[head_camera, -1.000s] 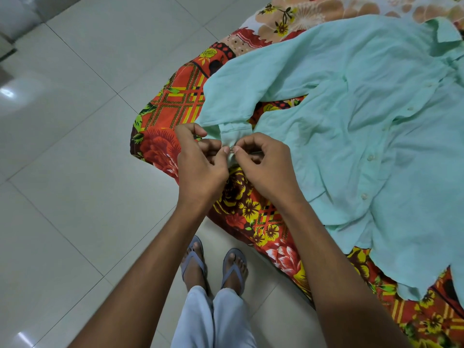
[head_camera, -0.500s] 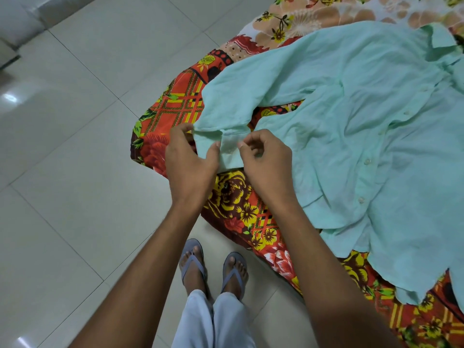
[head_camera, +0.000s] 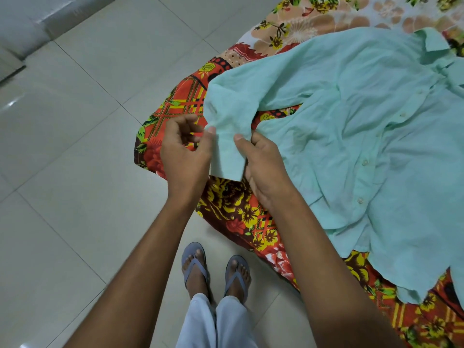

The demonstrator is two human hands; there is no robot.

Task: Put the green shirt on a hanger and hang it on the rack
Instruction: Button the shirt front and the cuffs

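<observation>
Right hand (head_camera: 263, 167) pinches the green shirt (head_camera: 351, 136) cuff; left hand (head_camera: 185, 151) seemingly just touches it.

Soft, even indoor light, mostly sharp

Glossy floor tiles (head_camera: 75, 172) carry small white glare spots at the left edge and bottom corner; shadows stay faint, tile lines bow with wide-angle distortion, and the left hand (head_camera: 184, 151) looks slightly motion-blurred.

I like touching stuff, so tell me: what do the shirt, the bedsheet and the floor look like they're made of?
Shirt: thin woven cloth, maybe cotton or linen; matte, finely wrinkled, drapes softly.
Bedsheet: printed fabric, probably cotton or a blend; flat flower pattern, no shine.
Floor: glossy tiles, likely ceramic; grout lines and light reflections show.
</observation>
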